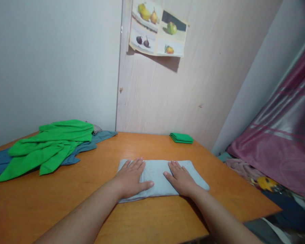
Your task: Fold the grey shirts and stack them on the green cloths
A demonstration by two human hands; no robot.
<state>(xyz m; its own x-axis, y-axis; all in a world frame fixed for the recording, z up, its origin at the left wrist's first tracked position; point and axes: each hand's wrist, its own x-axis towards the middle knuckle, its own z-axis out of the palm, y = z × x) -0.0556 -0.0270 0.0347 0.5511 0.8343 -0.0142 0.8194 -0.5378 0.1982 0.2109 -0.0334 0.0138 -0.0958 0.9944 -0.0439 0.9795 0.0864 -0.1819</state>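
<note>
A light blue-grey cloth [156, 176], folded into a flat rectangle, lies on the wooden table in front of me. My left hand [132, 179] rests palm down on its left part, fingers stretched out and thumb pointing right. On the right part of the cloth lies my right hand [181, 179], also flat, with its thumb out to the left. Neither hand grips the fabric. Several layers show along the cloth's near left edge.
Loose green cloth [58, 142] lies heaped over blue cloth [76, 154] at the table's left. A small folded green cloth [181, 138] sits at the back right. The orange-brown table [147, 223] meets the wall behind. A pink curtain [277, 145] hangs to the right.
</note>
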